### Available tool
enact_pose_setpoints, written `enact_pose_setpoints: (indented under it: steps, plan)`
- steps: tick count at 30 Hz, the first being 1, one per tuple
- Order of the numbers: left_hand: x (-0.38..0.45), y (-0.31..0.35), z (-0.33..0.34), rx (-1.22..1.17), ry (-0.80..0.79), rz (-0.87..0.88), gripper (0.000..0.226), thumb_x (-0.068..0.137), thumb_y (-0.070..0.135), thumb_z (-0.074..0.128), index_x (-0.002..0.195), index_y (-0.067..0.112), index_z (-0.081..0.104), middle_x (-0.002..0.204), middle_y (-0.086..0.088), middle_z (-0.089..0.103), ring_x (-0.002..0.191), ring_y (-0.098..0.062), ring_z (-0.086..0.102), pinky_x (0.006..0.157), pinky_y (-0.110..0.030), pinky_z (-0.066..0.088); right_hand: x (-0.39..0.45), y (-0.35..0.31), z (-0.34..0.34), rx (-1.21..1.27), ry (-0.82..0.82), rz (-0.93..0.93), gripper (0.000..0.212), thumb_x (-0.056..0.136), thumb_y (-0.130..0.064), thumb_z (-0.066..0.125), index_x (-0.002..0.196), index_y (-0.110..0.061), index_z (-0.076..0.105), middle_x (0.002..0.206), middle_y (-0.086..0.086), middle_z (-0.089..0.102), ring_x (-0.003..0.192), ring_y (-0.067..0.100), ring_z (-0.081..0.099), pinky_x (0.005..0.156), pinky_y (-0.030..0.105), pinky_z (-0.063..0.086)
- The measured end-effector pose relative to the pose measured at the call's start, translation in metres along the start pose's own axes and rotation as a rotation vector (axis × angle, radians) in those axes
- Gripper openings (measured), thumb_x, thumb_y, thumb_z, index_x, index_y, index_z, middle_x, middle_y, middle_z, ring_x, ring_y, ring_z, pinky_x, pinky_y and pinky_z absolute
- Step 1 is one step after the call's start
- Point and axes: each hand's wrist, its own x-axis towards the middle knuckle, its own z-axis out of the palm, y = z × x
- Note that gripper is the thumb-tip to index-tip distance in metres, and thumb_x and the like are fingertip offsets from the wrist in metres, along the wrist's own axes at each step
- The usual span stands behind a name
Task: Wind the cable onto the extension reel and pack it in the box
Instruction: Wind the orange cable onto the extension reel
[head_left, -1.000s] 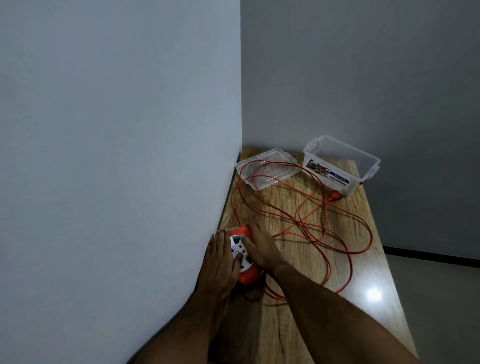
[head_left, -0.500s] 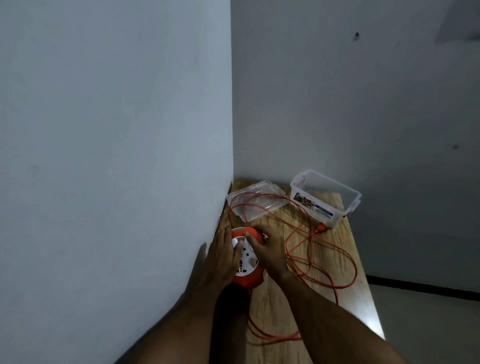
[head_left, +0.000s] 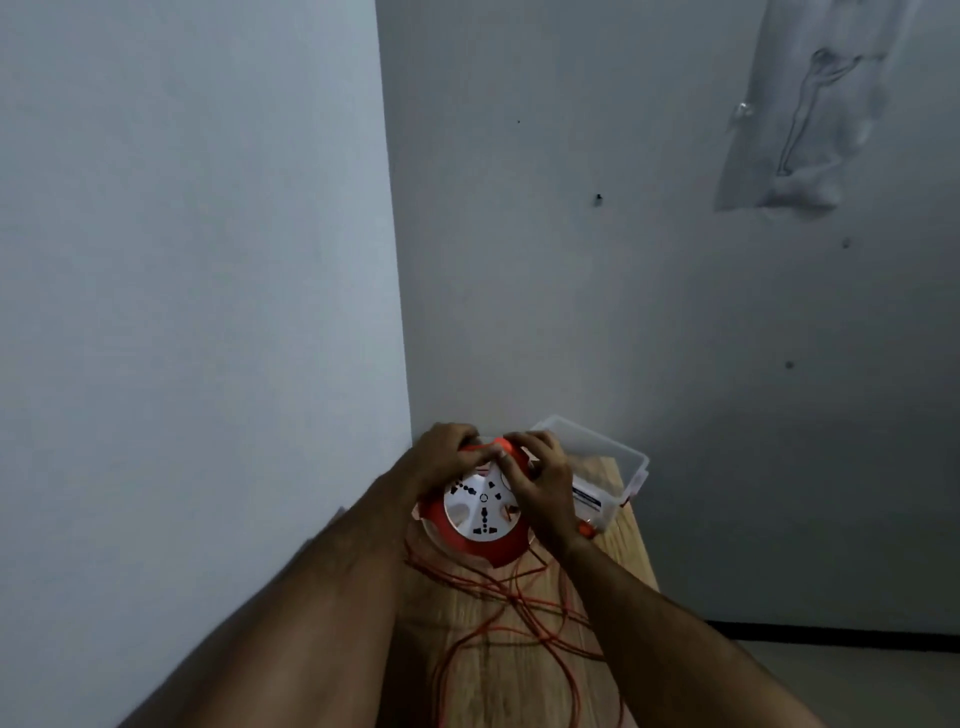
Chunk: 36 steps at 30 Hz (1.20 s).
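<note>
1. Extension reel (head_left: 480, 512): orange body w/ white round socket face, held up off the table at lower centre of frame, face tilted toward the camera. Black socket slots visible on the white disc.
2. Left hand (head_left: 441, 460): just left of and above the reel, fingers curled over its upper-left rim, gripping it.
3. Right hand (head_left: 543, 486): on the reel's upper-right side, fingers curled round the rim, thumb across the edge of the white face; also gripping. The two hands nearly meet at the reel's top edge.
4. Cable (head_left: 519, 603): thin orange cord, hangs from under the reel and lies in loose tangled loops on the table, below the reel toward bottom centre. Mostly unwound; how much sits on the reel, can't tell.
5. Orange plug-like bit (head_left: 586, 529): just right of the right wrist, near the box front; blurred, not sure what it is.
6. Box (head_left: 615, 467): clear plastic tub, lid off, label on its front wall, right of and behind the hands, at the table's far end near the wall.
7. Table (head_left: 631, 556): light wood-grain top, runs from centre to bottom of frame, set into the room corner.
8. Walls: pale wall fills left half; grey wall at upper right w/ a clear plastic sheet (head_left: 810, 114) stuck on at top right.
</note>
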Motion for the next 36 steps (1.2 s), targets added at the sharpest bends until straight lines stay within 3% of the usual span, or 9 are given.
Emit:
enact_pose_setpoints:
  steps: [5,10,14,18,22,25,29,33,36]
  plan:
    - [0.014,0.012,0.005,0.020,0.009,-0.044,0.055,0.092,0.063,0.049,0.084,0.012,0.067,0.075,-0.007,0.070,0.069,-0.024,0.069,0.073,-0.043,0.058,0.013,-0.002,-0.012,-0.088,-0.013,-0.009,0.034,0.092,-0.038,0.066,0.116,-0.014,0.066,0.111,-0.002,0.058,0.098,0.012,0.063,0.076,0.034,0.059]
    - [0.025,0.017,0.011,0.116,0.097,-0.089,0.049,0.099,0.055,0.048,0.074,0.015,0.060,0.072,-0.005,0.065,0.069,-0.021,0.064,0.066,-0.031,0.046,0.005,-0.021,-0.028,-0.479,0.138,-0.177,0.038,0.089,-0.025,0.068,0.123,-0.011,0.060,0.117,0.008,0.058,0.103,0.021,0.058,0.086,0.032,0.054]
    - [0.034,0.026,0.016,0.130,0.120,-0.107,0.053,0.099,0.057,0.047,0.074,0.012,0.061,0.075,-0.007,0.067,0.073,-0.022,0.064,0.072,-0.035,0.051,-0.029,-0.029,-0.022,-0.655,-0.159,-0.236,0.058,0.082,-0.042,0.069,0.131,-0.016,0.052,0.127,0.009,0.054,0.095,0.024,0.063,0.076,0.034,0.059]
    - [0.037,0.032,0.030,0.172,0.121,-0.127,0.054,0.096,0.063,0.043,0.074,0.016,0.060,0.078,-0.006,0.068,0.075,-0.020,0.065,0.080,-0.041,0.056,-0.027,-0.016,-0.018,-0.744,-0.201,-0.185,0.082,0.069,-0.062,0.077,0.134,-0.021,0.046,0.130,0.008,0.052,0.104,0.027,0.062,0.080,0.043,0.060]
    - [0.037,0.039,0.041,0.193,0.131,-0.137,0.050,0.094,0.064,0.044,0.075,0.020,0.059,0.081,-0.002,0.067,0.078,-0.019,0.065,0.079,-0.039,0.054,-0.015,-0.009,-0.030,-0.626,-0.295,-0.142,0.070,0.076,-0.055,0.075,0.133,-0.022,0.049,0.129,0.003,0.055,0.106,0.020,0.061,0.087,0.036,0.058]
    - [0.032,0.041,0.047,0.223,0.195,-0.129,0.050,0.096,0.060,0.047,0.072,0.018,0.057,0.076,-0.003,0.065,0.074,-0.021,0.062,0.074,-0.039,0.053,-0.009,-0.012,-0.038,-0.348,-0.263,0.020,0.042,0.080,-0.039,0.077,0.114,-0.024,0.057,0.109,-0.004,0.067,0.095,0.013,0.066,0.083,0.030,0.058]
    - [0.019,0.037,0.056,0.254,0.260,-0.136,0.056,0.091,0.064,0.043,0.079,0.014,0.065,0.079,-0.005,0.069,0.075,-0.022,0.065,0.076,-0.044,0.056,-0.019,-0.007,-0.028,-0.084,-0.092,0.233,0.038,0.072,-0.045,0.078,0.098,-0.027,0.058,0.087,-0.010,0.066,0.077,0.006,0.065,0.065,0.024,0.058]
    - [0.015,0.032,0.067,0.297,0.287,-0.063,0.045,0.097,0.051,0.053,0.100,0.012,0.074,0.102,-0.009,0.076,0.091,-0.024,0.069,0.083,-0.032,0.052,-0.031,0.003,-0.009,0.118,0.054,0.560,0.056,0.071,-0.051,0.081,0.109,-0.013,0.067,0.095,0.000,0.073,0.082,0.013,0.071,0.058,0.018,0.053]
    - [0.013,0.035,0.076,0.245,0.256,-0.029,0.041,0.099,0.045,0.054,0.102,0.009,0.074,0.106,-0.008,0.075,0.090,-0.021,0.070,0.083,-0.032,0.055,-0.032,-0.002,-0.001,0.396,0.243,1.000,0.065,0.073,-0.039,0.086,0.122,-0.008,0.057,0.114,0.006,0.067,0.102,0.027,0.066,0.080,0.035,0.060]
